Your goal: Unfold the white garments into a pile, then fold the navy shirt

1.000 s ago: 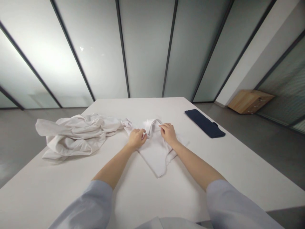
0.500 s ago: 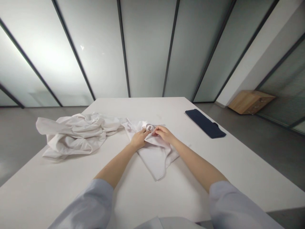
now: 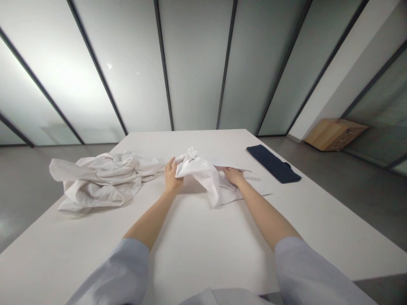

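Observation:
A crumpled white garment (image 3: 203,169) lies across the middle of the table, partly lifted and bunched. My left hand (image 3: 173,177) grips its left end, with the fingertips upright and the thumb hidden by the cloth. Farther right, my right hand (image 3: 233,175) has hold of the garment's right side, its fingers partly hidden against the fabric. One fold of the cloth hangs toward me between the hands, and a flat part spreads out under my right wrist.
The white table (image 3: 206,245) carries a heap of white cloth (image 3: 104,180) on its left side. A folded navy cloth (image 3: 271,163) lies near the right edge. Beyond stand frosted glass panels (image 3: 193,63) and a wooden cabinet (image 3: 333,133).
My hands have moved apart, left hand leftward and right hand rightward. The garment is raised and spread between them, and its pointed near corner has drawn back from me.

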`<state>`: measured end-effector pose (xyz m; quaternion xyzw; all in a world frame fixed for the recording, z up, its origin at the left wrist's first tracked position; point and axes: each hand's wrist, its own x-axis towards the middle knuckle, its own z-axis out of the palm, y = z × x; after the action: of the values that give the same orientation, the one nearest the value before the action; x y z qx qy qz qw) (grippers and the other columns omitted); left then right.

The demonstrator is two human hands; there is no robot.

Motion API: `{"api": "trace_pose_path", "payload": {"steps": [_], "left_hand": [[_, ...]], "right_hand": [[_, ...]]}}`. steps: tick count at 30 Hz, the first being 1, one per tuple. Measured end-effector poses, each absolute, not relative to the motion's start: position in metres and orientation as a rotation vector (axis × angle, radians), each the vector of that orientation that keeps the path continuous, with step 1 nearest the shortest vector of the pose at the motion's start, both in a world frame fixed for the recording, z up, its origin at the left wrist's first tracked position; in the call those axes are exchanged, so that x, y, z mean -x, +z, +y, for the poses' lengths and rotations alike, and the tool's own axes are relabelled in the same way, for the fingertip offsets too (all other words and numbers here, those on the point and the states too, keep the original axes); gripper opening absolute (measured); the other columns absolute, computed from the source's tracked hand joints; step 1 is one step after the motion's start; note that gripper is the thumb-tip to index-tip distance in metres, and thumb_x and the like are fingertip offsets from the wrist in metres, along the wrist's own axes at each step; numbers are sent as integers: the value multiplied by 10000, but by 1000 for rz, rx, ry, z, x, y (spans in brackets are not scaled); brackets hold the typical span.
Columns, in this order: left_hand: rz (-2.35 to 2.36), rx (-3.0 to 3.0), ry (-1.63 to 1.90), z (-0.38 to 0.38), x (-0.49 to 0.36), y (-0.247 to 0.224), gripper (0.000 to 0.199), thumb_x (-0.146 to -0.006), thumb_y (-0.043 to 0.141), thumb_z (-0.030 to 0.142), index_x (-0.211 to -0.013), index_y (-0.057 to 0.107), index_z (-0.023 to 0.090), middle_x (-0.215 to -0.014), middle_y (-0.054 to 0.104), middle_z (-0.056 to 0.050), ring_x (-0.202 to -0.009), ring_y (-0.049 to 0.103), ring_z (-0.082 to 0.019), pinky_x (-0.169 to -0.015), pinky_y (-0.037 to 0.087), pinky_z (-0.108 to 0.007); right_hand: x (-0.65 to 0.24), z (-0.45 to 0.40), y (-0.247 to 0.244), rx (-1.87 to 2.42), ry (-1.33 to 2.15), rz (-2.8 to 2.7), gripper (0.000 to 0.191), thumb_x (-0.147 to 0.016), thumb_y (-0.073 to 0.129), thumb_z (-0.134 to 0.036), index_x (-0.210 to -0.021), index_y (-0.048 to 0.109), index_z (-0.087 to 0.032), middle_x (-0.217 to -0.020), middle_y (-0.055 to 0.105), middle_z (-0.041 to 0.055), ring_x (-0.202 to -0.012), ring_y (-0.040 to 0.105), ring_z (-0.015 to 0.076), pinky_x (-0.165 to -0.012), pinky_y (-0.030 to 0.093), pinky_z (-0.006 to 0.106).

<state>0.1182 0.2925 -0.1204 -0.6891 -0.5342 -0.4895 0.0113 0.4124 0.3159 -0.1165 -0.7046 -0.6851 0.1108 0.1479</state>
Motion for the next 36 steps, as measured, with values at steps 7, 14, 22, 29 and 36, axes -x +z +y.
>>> {"api": "trace_pose_path", "payload": {"steps": [7, 14, 22, 29, 36], "left_hand": [[-2068, 1739, -1979, 310, -95, -124, 335, -794, 425, 196, -1107, 540, 163, -1186, 624, -118, -1099, 581, -222, -941, 447, -372], [-1957, 2628, -637, 279, -134, -107, 444, -789, 582, 519, -1103, 629, 208, -915, 712, -85, -921, 657, -264, -839, 467, -355], [-1664, 2616, -516, 270, -149, -112, 968, -601, 720, 647, -1416, 393, 239, -1540, 235, -161, -1411, 174, -396, -1083, 226, -563], [-1588, 2847, -484, 276, -142, -114, 547, -736, 657, 453, -1223, 577, 217, -1293, 555, -145, -1170, 533, -321, -986, 407, -440], [-1776, 2690, -1277, 287, -129, -94, 336, -647, 543, 159, -970, 635, 155, -947, 691, -67, -895, 639, -250, -826, 506, -355]], "right_hand": [[-428, 311, -113, 2243, 126, -1705, 555, -880, 439, -540, -1298, 510, -180, -1301, 536, 183, -1175, 489, 349, -961, 340, 544], [-416, 306, -118, 2159, 131, -1901, 545, -818, 535, -592, -1210, 616, -222, -1351, 466, 172, -1251, 380, 374, -984, 320, 531], [-378, 304, -124, 1266, 812, -2131, 319, -876, 357, -238, -859, 672, -189, -1028, 680, 73, -963, 585, 207, -912, 423, 347], [-340, 285, -122, 966, 1111, -1863, 281, -806, 445, -349, -645, 620, -200, -743, 690, 18, -754, 570, 196, -783, 457, 328], [-389, 305, -121, 1341, 608, -1327, 350, -783, 398, -468, -580, 541, -221, -641, 628, 47, -720, 583, 203, -733, 457, 303]]}}
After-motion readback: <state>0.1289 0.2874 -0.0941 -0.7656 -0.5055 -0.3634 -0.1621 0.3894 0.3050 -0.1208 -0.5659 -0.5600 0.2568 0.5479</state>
